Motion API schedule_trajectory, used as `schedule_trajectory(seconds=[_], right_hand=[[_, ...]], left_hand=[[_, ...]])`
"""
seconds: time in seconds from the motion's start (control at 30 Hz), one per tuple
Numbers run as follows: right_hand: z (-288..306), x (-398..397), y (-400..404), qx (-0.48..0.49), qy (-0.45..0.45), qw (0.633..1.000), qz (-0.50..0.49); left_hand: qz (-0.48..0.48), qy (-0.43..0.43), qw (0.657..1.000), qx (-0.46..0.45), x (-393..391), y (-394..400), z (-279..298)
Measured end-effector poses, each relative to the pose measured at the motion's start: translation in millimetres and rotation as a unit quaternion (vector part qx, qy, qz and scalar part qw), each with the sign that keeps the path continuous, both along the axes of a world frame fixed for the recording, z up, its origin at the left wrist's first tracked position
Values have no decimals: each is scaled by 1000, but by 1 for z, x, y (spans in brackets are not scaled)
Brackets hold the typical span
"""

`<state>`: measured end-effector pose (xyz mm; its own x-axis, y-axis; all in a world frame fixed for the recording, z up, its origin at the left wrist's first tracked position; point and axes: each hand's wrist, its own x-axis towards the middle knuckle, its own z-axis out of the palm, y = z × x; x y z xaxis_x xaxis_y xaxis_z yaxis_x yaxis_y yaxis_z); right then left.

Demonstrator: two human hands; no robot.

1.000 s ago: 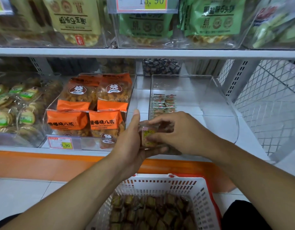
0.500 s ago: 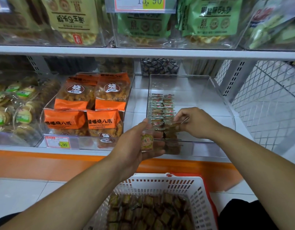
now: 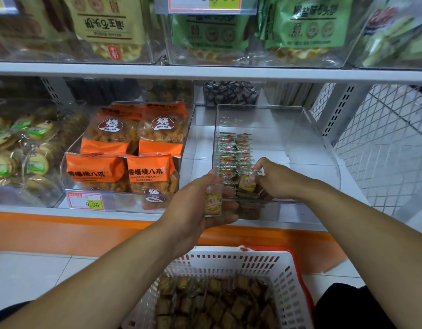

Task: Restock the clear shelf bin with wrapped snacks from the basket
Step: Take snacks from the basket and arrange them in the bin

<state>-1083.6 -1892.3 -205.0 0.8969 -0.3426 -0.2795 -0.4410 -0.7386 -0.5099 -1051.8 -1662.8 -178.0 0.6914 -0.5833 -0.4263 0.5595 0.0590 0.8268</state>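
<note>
The clear shelf bin [image 3: 307, 129] stands on the lower shelf, with two rows of wrapped snacks [image 3: 233, 150] standing on edge along its left side. My right hand [image 3: 274, 179] reaches over the bin's front wall and pinches one wrapped snack [image 3: 246, 182] at the near end of the rows. My left hand [image 3: 195, 205] hovers just in front of the bin and holds a small stack of wrapped snacks [image 3: 213, 201] between thumb and fingers. Below, the white basket [image 3: 286, 269] with a red rim holds several more wrapped snacks [image 3: 217, 302].
A clear bin of orange snack bags [image 3: 124, 157] sits left of the target bin, with a 9.90 price tag [image 3: 87, 202]. Round green-labelled cakes [image 3: 20, 148] fill the far left. The upper shelf edge [image 3: 205, 72] overhangs. A white mesh panel [image 3: 390, 143] closes the right.
My right hand left the stack in my left hand, carried one snack over the bin's front wall and now holds it at the near end of the rows. My left hand stayed in place.
</note>
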Motion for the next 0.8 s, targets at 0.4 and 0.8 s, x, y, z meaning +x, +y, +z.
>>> schedule_trajectory(seconds=[0.4, 0.8], right_hand=[[8, 4, 5, -80, -81, 993, 20], [12, -1, 5, -42, 47, 993, 100]], left_hand=[[2, 16, 1000, -14, 0, 1, 1], [-28, 66, 993, -91, 1, 5, 5]])
